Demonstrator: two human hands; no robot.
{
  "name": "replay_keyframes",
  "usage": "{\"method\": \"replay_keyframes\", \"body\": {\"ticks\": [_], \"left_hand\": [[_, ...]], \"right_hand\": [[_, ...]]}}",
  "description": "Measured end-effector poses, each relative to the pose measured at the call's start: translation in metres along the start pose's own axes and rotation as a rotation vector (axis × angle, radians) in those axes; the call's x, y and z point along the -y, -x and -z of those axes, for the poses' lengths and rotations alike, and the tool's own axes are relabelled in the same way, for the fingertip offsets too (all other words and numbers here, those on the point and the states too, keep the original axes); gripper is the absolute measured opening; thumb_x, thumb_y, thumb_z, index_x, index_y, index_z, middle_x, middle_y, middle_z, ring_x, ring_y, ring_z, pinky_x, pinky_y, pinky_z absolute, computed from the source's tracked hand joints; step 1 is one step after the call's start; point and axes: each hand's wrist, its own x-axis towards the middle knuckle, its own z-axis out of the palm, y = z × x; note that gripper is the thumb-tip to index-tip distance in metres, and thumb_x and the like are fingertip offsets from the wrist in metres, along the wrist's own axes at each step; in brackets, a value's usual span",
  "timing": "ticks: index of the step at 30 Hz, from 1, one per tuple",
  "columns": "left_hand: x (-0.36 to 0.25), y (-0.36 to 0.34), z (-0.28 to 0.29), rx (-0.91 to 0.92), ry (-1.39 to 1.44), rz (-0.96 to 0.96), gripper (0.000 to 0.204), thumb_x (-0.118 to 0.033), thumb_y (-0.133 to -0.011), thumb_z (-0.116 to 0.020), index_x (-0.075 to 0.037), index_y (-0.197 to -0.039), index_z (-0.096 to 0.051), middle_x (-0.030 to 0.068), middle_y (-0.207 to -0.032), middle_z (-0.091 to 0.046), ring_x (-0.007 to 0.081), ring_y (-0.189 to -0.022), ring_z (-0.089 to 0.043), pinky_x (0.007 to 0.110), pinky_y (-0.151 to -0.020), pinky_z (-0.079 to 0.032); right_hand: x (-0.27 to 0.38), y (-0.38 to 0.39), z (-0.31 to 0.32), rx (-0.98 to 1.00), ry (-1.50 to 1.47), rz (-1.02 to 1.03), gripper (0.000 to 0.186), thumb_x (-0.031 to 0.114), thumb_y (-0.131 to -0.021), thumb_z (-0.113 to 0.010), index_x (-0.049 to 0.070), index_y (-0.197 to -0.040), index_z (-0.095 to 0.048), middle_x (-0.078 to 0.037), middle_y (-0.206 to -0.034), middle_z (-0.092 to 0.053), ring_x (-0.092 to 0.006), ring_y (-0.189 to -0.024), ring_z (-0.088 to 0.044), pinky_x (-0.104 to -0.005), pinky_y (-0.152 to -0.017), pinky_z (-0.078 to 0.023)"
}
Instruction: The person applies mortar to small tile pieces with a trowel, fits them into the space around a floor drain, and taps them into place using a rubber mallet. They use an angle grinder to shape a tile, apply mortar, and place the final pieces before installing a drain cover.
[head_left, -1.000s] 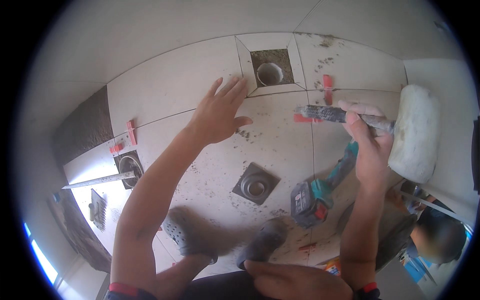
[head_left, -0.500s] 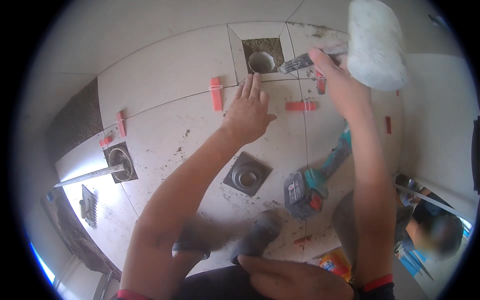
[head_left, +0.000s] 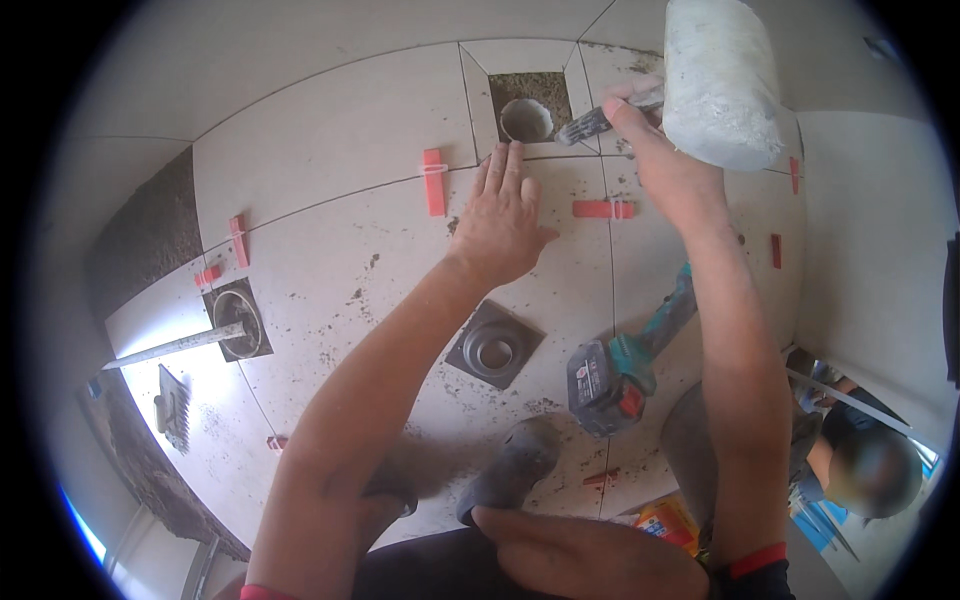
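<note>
My left hand [head_left: 500, 225] lies flat on the pale floor tile [head_left: 350, 255], its fingers stretched toward the square cut-out. Inside that cut-out a round drain pipe [head_left: 527, 121] shows in rough mortar. My right hand [head_left: 675, 170] is closed round the handle of a mallet [head_left: 722, 85] with a big white cylindrical head, raised above the tiles to the right of the opening. The dark end of its handle points left toward the hole. Below my left hand, a grey square drain fitting [head_left: 495, 345] with a round neck rests on the tile.
Several red levelling wedges [head_left: 434, 183] sit along the joints. A teal cordless tool [head_left: 630, 370] with a black battery lies near my right forearm. At the left are a notched trowel [head_left: 173, 405] and a second pipe opening [head_left: 240, 320]. Another person [head_left: 868, 465] appears at lower right.
My right hand and the mallet have shifted slightly left, with the mallet's head a little higher in view. My left hand stays pressed on the same tile.
</note>
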Motion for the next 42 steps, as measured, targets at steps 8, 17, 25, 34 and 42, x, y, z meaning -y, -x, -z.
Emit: {"method": "replay_keyframes", "body": {"ticks": [8,17,25,34,42], "left_hand": [[0.004,0.009,-0.012,-0.097,0.131,-0.038,0.057,-0.036,-0.086,-0.069,0.011,-0.108,-0.047,0.0372,-0.153,-0.016,0.0479,-0.146,-0.012,0.053,-0.119,-0.015],[0.007,0.012,-0.017,-0.162,0.214,-0.079,0.056,-0.033,-0.083,-0.072,0.011,-0.105,-0.046,0.0362,-0.153,-0.015,0.0482,-0.146,-0.010,0.054,-0.120,-0.013],[0.008,0.013,-0.015,-0.134,0.211,-0.073,0.057,-0.034,-0.085,-0.071,0.011,-0.108,-0.045,0.0354,-0.154,-0.014,0.0470,-0.147,-0.007,0.054,-0.120,-0.012],[0.007,0.013,-0.013,-0.121,0.222,-0.059,0.054,-0.034,-0.085,-0.071,0.009,-0.105,-0.046,0.0347,-0.155,-0.014,0.0464,-0.147,-0.007,0.054,-0.120,-0.012],[0.003,0.011,-0.012,-0.096,0.177,-0.062,0.056,-0.037,-0.088,-0.065,0.011,-0.110,-0.047,0.0356,-0.154,-0.016,0.0453,-0.147,-0.010,0.051,-0.121,-0.012]], "right_hand": [[0.008,-0.007,0.015,-0.104,0.103,-0.063,0.016,0.026,-0.091,-0.065,0.010,-0.095,-0.069,-0.004,-0.081,-0.067,-0.0218,-0.074,-0.061,-0.0369,-0.074,-0.049],[0.008,-0.008,0.006,-0.035,0.143,-0.176,0.033,0.032,-0.086,-0.075,0.007,-0.105,-0.069,-0.005,-0.094,-0.069,-0.0140,-0.084,-0.063,-0.0295,-0.079,-0.050],[0.001,-0.009,0.000,-0.034,0.086,-0.118,0.030,0.032,-0.086,-0.074,0.009,-0.104,-0.068,-0.005,-0.081,-0.066,-0.0125,-0.069,-0.061,-0.0279,-0.055,-0.048],[-0.011,-0.002,-0.003,-0.081,0.108,-0.005,0.023,0.028,-0.088,-0.073,0.012,-0.104,-0.069,-0.003,-0.074,-0.064,-0.0087,-0.060,-0.057,-0.0271,-0.051,-0.047],[-0.008,0.006,0.004,-0.055,0.233,-0.019,0.019,0.029,-0.093,-0.062,0.011,-0.099,-0.067,-0.008,-0.095,-0.066,-0.0273,-0.089,-0.061,-0.0407,-0.082,-0.047]]}}
